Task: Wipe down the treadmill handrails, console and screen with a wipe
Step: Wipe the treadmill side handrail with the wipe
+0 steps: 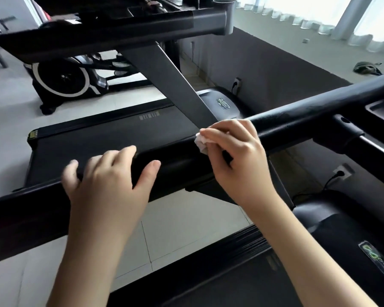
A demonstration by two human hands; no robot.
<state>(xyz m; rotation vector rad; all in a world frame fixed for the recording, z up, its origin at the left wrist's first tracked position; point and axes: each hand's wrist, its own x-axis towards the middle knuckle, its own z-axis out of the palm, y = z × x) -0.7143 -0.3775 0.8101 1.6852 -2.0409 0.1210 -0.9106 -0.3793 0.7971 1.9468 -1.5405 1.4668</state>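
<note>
A thick black padded handrail (297, 116) of the treadmill crosses the view from lower left to upper right. My right hand (237, 156) pinches a crumpled white wipe (201, 141) and presses it against the rail's near side at mid-frame. My left hand (106, 180) rests on top of the same rail to the left, fingers spread over its far edge and thumb along the near side. The treadmill's console and screen lie outside the frame; only a dark corner of it (381, 111) shows at the right edge.
A second treadmill (111, 138) stands beyond the rail, its upright (171, 85) slanting up to a console tray (102, 25). An exercise bike (62, 78) sits behind it. The near treadmill's motor cover (350, 235) is at lower right, with wall sockets and cables on the dark wall.
</note>
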